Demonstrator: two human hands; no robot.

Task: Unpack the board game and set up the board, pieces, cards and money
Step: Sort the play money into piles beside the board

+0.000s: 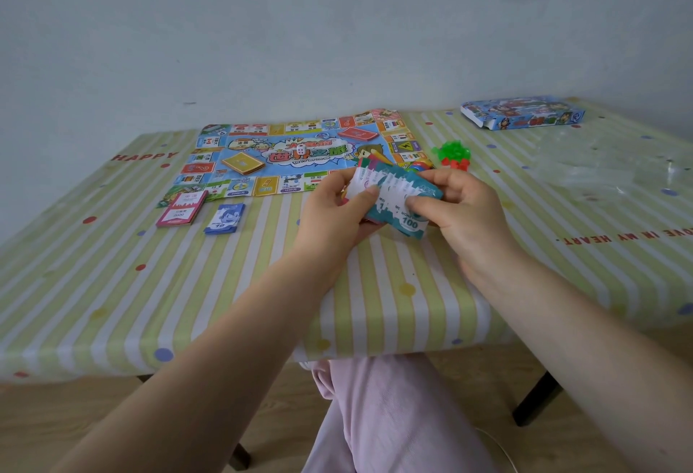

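Observation:
The colourful game board (285,172) lies unfolded on the table's far middle. On it rest a yellow card deck (243,164), a red card deck (354,133) and a white die (300,150). My left hand (337,206) and my right hand (461,210) both grip a fanned wad of paper money (393,191) just in front of the board; teal 100 notes show on top. A pink card stack (182,209) and a blue stack of 10 notes (225,218) lie below the board's left corner.
Green and red plastic pieces (452,154) are heaped right of the board. The game box (523,112) lies at the far right near the wall. Crumpled clear plastic wrap (600,165) lies in front of it. The striped tablecloth (112,285) hangs over the near edge.

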